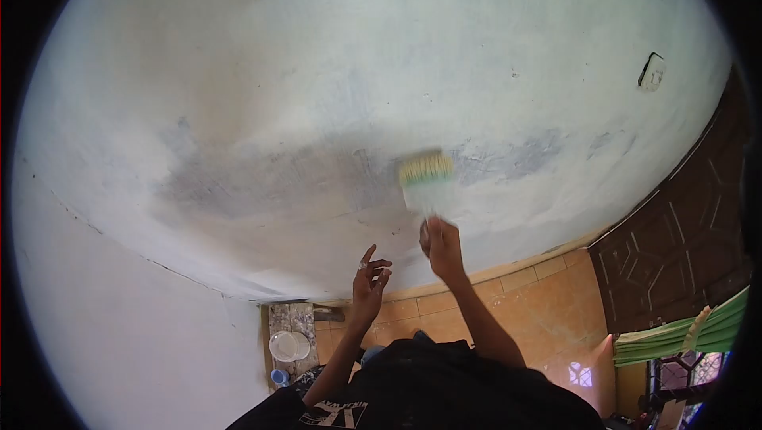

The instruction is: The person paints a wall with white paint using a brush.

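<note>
The paint brush [429,192] was in front of the grey-patched part of the wall [317,57], right of the middle of the darkest smear. Its long axis ran nearly upright in the head view, bristles [426,168] uppermost and facing the wall, handle end down toward the person. The bristles were yellowish with a green band at their base, slightly blurred; I could not tell whether they touched the plaster. The right hand [441,246] was clamped on the handle. The left hand [368,287] was near it, lower and to the left, fingers apart and partly bent, gripping nothing; a pale spot showed on one finger.

Below were the person's black shirt [444,390] and an orange tiled floor [508,311]. At lower left, a white tub [284,346] stood on a paint-spattered bench [292,316], with a blue cup [279,378] just beside the tub. A switch plate [653,73] was on the wall at upper right, above a dark panelled door [675,232] and a green curtain [675,335].
</note>
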### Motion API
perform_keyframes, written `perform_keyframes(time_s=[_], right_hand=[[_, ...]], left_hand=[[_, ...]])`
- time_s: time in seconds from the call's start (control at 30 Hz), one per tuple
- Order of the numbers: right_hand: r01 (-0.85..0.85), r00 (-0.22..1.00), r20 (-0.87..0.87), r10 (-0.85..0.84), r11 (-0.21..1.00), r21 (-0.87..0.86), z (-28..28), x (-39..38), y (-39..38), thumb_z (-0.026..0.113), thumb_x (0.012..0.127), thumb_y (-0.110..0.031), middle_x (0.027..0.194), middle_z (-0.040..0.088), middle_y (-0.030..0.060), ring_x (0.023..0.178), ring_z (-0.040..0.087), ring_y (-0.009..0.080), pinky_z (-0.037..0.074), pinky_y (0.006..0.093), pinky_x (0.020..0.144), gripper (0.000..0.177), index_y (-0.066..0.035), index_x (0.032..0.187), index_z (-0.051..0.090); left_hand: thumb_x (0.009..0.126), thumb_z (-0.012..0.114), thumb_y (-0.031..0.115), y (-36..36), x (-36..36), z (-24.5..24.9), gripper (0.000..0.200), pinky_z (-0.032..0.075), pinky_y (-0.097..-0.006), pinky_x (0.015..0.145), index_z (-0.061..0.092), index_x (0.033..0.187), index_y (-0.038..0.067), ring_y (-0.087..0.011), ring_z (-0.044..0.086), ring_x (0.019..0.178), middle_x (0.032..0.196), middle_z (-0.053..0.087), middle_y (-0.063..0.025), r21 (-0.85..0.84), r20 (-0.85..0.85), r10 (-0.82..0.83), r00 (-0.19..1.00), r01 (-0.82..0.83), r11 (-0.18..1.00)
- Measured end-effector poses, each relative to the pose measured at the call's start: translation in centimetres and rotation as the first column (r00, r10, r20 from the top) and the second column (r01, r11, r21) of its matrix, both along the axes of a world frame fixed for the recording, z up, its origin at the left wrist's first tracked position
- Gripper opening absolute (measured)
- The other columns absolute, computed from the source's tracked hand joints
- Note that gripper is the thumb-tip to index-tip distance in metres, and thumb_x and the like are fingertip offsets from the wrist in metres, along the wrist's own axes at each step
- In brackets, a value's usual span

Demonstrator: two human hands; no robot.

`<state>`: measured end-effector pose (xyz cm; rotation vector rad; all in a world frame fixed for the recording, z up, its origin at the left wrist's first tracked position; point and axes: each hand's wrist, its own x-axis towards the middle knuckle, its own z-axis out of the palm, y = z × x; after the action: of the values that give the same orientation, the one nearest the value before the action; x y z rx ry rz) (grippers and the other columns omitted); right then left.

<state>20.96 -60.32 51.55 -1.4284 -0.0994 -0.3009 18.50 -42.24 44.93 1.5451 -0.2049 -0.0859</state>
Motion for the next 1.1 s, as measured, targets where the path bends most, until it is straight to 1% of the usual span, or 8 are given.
perform_keyframes(time_s=[0.1,0.27,0.33,0.53,0.7,0.77,0.97,1.1], right_hand=[[-0.005,1.0,0.02,0.003,0.999,0.053,2.4,2.0,0.0,0.034,0.102,-0.047,0.054,0.03,-0.005,0.048,0.029,0.005,0.025,0.0241,0.044,0.053,-0.008,0.066,0.038],[0.034,0.979,-0.201,-0.036,0.999,-0.015,-9.0,-1.8,1.3,0.036,0.103,-0.041,0.055,0.032,-0.0052,0.048,0.029,0.0041,0.025,0.023,0.044,0.047,-0.008,0.069,0.04],[0.048,0.959,-0.282,-0.014,0.993,0.112,-7.9,-3.8,2.2,0.036,0.103,-0.041,0.055,0.033,-0.0054,0.047,0.029,0.0042,0.025,0.0229,0.044,0.047,-0.009,0.068,0.04],[0.077,0.996,0.041,-0.082,0.991,0.11,2.1,1.0,1.3,0.036,0.103,-0.04,0.052,0.03,-0.0065,0.041,0.025,0.0021,0.021,0.0206,0.037,0.046,-0.013,0.066,0.036],[0.17,0.972,-0.17,-0.163,0.985,0.025,-9.5,-1.7,2.1,0.038,0.102,-0.043,0.051,0.03,-0.0077,0.04,0.027,0.0017,0.02,0.0202,0.036,0.045,-0.014,0.067,0.037],[0.192,0.941,-0.3,-0.157,0.977,0.093,-8.9,-4.3,3.2,0.039,0.102,-0.043,0.051,0.03,-0.0075,0.04,0.027,0.0018,0.02,0.0205,0.036,0.045,-0.014,0.067,0.037],[0.255,0.967,-0.003,-0.255,0.967,-0.022,3.3,-0.6,0.5,0.035,0.103,-0.044,0.053,0.029,-0.0061,0.043,0.025,0.0026,0.019,0.0216,0.038,0.047,-0.012,0.069,0.036],[0.238,0.967,-0.101,-0.233,0.971,0.038,-2.2,0.2,-0.5,0.035,0.102,-0.047,0.052,0.03,-0.0058,0.041,0.025,0.0038,0.02,0.0223,0.038,0.049,-0.014,0.066,0.035]], left_hand=[[0.095,0.056,0.007,0.1,-0.4,1.2,0.055,0.046,-0.0269,0.086,0.033,0.144,0.007,-0.0136,0.057,0.095,0.11,0.06,-0.0086,-0.01,-0.027,0.01,1.0,-0.01,1.0],[0.095,0.058,0.019,1.5,-1.4,-0.3,0.059,0.048,-0.0281,0.082,0.031,0.145,0.005,-0.0149,0.058,0.094,0.112,0.06,-0.0086,0.017,0.018,0.012,1.0,-0.012,1.0],[0.095,0.059,0.02,2.2,-1.1,-0.4,0.059,0.048,-0.0285,0.082,0.031,0.145,0.006,-0.0149,0.058,0.094,0.112,0.06,-0.0082,0.01,0.002,0.008,1.0,-0.008,1.0],[0.095,0.057,0.01,3.5,-1.5,0.3,0.055,0.046,-0.0288,0.087,0.034,0.144,0.008,-0.014,0.056,0.096,0.111,0.06,-0.0076,-0.013,-0.062,-0.047,0.997,0.046,0.999],[0.094,0.056,0.008,4.0,-2.0,-0.3,0.056,0.046,-0.0298,0.087,0.032,0.145,0.009,-0.0145,0.055,0.099,0.112,0.059,-0.008,-0.034,-0.045,-0.069,0.997,0.068,0.997],[0.094,0.056,0.007,4.5,-2.2,-0.5,0.056,0.047,-0.0304,0.087,0.032,0.145,0.009,-0.0147,0.055,0.099,0.112,0.059,-0.0084,-0.039,-0.046,-0.073,0.996,0.071,0.997],[0.093,0.057,0.006,5.1,-2.9,-0.4,0.057,0.048,-0.03,0.086,0.033,0.145,0.009,-0.0145,0.056,0.099,0.112,0.058,-0.009,-0.001,-0.083,-0.115,0.99,0.116,0.993],[0.094,0.058,0.012,5.5,-3.2,-1.9,0.057,0.048,-0.0295,0.083,0.032,0.145,0.006,-0.0147,0.057,0.095,0.111,0.058,-0.0083,-0.03,-0.041,-0.131,0.99,0.13,0.991]])
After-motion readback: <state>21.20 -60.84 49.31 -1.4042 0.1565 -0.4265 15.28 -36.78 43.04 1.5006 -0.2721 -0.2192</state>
